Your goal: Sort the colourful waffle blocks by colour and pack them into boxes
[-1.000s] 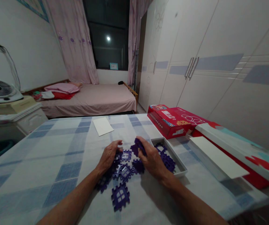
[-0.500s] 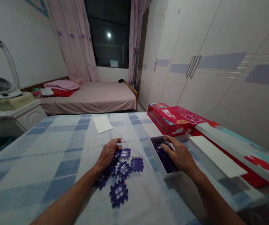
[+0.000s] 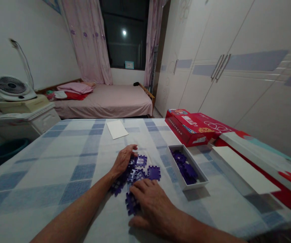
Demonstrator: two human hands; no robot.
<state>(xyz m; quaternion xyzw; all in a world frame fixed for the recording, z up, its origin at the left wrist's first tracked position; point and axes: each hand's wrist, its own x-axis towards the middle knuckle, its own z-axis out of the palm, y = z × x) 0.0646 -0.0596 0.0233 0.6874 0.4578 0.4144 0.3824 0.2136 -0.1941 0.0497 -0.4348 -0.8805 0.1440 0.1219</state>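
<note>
Purple pc [image 3: 130, 203] lies partly under R hand [image 3: 154, 206].

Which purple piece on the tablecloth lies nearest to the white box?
The solid purple square, just beyond the right hand; the other loose pieces lie farther left.

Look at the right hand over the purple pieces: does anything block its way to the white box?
Nothing visible does. Between the right hand and the open white box lies only tablecloth. The solid purple piece sits just beyond the fingers, off that line.
</note>
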